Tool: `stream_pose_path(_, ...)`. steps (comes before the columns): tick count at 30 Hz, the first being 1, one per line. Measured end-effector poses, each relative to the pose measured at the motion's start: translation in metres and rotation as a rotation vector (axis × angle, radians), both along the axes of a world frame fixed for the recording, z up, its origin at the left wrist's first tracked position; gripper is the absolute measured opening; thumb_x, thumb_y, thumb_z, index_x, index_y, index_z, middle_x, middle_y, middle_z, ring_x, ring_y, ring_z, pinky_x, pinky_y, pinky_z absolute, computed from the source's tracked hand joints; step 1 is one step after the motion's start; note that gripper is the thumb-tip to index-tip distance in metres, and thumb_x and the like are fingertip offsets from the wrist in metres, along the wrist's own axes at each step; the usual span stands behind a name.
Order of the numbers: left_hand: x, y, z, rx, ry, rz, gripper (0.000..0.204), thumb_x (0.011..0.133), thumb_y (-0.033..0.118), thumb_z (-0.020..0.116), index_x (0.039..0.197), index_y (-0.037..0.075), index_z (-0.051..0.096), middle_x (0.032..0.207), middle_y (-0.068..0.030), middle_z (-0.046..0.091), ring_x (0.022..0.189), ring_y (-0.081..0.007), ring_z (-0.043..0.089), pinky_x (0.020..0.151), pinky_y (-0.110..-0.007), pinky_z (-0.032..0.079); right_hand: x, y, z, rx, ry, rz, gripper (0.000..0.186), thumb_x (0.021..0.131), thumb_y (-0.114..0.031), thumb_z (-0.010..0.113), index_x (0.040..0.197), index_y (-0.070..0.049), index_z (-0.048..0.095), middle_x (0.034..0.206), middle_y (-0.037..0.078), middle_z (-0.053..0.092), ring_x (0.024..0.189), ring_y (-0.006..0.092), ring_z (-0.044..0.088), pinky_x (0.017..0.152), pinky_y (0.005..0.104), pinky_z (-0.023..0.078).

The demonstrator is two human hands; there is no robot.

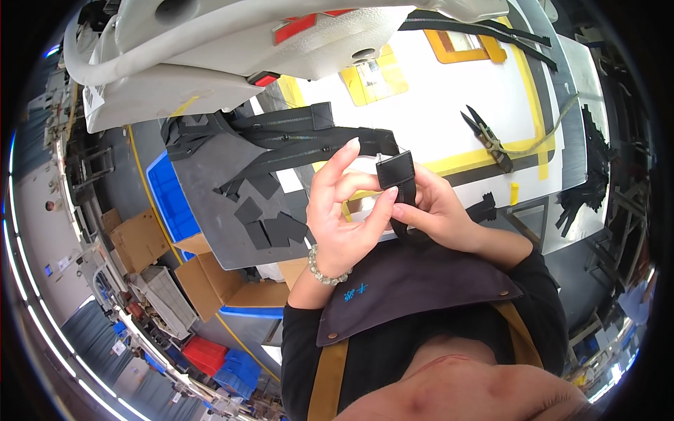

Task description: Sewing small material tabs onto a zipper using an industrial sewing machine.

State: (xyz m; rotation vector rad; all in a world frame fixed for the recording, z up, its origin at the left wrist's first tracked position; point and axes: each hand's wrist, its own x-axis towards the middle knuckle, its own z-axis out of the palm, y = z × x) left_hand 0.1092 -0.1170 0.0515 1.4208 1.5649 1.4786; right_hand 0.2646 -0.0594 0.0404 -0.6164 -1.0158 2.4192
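Close to my body, above the front of the worktable, I hold a black zipper whose end carries a folded black tab [396,170]. My left hand [337,221], with a beaded bracelet at the wrist, pinches the tab's lower left edge between thumb and fingers. From the other side my right hand [439,210] is closed on the zipper just below the tab. Part of the zipper tape hangs under my fingers, and its lower end is hidden. More black zippers [295,144] lie just beyond my left hand, their ends stacked together at the left.
A large white sewing machine [232,56] overhangs the far left. Flat black pieces [261,228] lie on the grey table extension. Black-handled thread snips [488,140] rest on the white work surface, tied to a cord. Yellow templates [375,77] lie farther back; a cardboard box [217,284] stands lower left.
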Motion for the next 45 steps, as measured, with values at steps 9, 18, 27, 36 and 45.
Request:
stream_pose_path(9, 0.009, 0.007, 0.005, -0.045, -0.125, -0.005, 0.070, 0.072, -0.006, 0.073, 0.133, -0.005, 0.039, 0.080, -0.0034, 0.067, 0.086, -0.0101, 0.062, 0.085, -0.023, 0.043, 0.015, 0.000, 0.003, 0.106, -0.005, -0.048, 0.020, 0.094, -0.002, 0.054, 0.111, 0.000, 0.045, 0.094, 0.005, 0.064, 0.086, 0.0052, 0.062, 0.071, 0.0184, 0.047)
stream_pose_path(18, 0.016, 0.009, 0.006, -0.116, -0.248, -0.002, 0.069, 0.073, -0.006, 0.072, 0.133, -0.005, 0.039, 0.079, -0.0022, 0.066, 0.087, -0.0097, 0.060, 0.089, -0.026, 0.042, 0.025, 0.003, -0.002, 0.248, -0.089, -0.090, 0.011, 0.095, -0.008, 0.055, 0.102, -0.001, 0.050, 0.078, 0.004, 0.066, 0.069, 0.0010, 0.056, 0.061, 0.0175, 0.041)
stream_pose_path(27, 0.013, 0.010, 0.004, -0.066, -0.169, -0.036, 0.067, 0.073, -0.007, 0.070, 0.133, -0.005, 0.040, 0.078, -0.0027, 0.066, 0.085, -0.0083, 0.059, 0.085, -0.024, 0.043, 0.026, 0.007, 0.000, 0.324, -0.163, -0.050, 0.010, 0.093, -0.007, 0.058, 0.098, -0.001, 0.052, 0.078, 0.006, 0.069, 0.072, 0.0030, 0.060, 0.065, 0.0192, 0.044)
stream_pose_path(36, 0.011, 0.010, 0.003, -0.079, -0.209, -0.043, 0.065, 0.075, -0.008, 0.068, 0.133, -0.005, 0.039, 0.076, -0.0033, 0.065, 0.082, -0.0085, 0.059, 0.074, -0.021, 0.047, 0.022, 0.006, 0.000, 0.305, -0.171, -0.051, 0.010, 0.092, -0.005, 0.058, 0.098, 0.000, 0.052, 0.082, 0.007, 0.070, 0.075, 0.0047, 0.062, 0.067, 0.0201, 0.046)
stream_pose_path(45, 0.009, 0.007, 0.001, -0.134, -0.318, -0.026, 0.065, 0.075, -0.007, 0.068, 0.133, -0.006, 0.039, 0.075, -0.0026, 0.065, 0.082, -0.0088, 0.059, 0.076, -0.022, 0.046, 0.019, 0.003, -0.002, 0.230, -0.109, -0.062, 0.009, 0.093, -0.003, 0.056, 0.099, 0.001, 0.050, 0.087, 0.009, 0.069, 0.080, 0.0054, 0.062, 0.071, 0.0201, 0.047)
